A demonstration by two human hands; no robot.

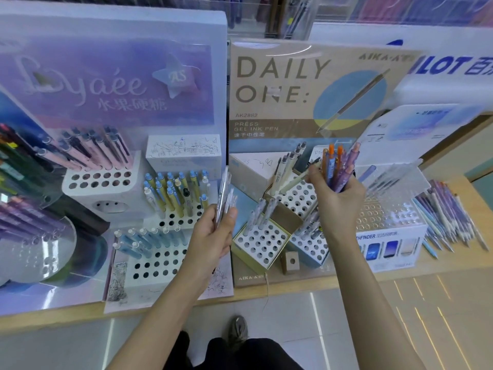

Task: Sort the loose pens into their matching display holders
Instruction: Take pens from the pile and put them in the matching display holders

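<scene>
My left hand (213, 233) grips a small bunch of clear pens (225, 192), held upright in front of the yellow-and-blue pen holder (176, 209). My right hand (337, 198) grips a mixed bunch of pens (338, 166) with orange, blue and purple barrels, above the white perforated holder (298, 198) of the DAILY ONE display. Its fingers also pinch a cream pen (294, 180) that angles down to the left, over that holder's holes. A pile of loose pens (448, 214) lies on the counter at the far right.
The counter holds a pink pen holder (98, 177), a light-blue pen holder (154, 260), a yellow-rimmed holder (262, 244), a clear acrylic holder (386, 209) and a purple rack (26, 222) at the left. The wooden counter edge (293, 284) runs in front; tiled floor lies below.
</scene>
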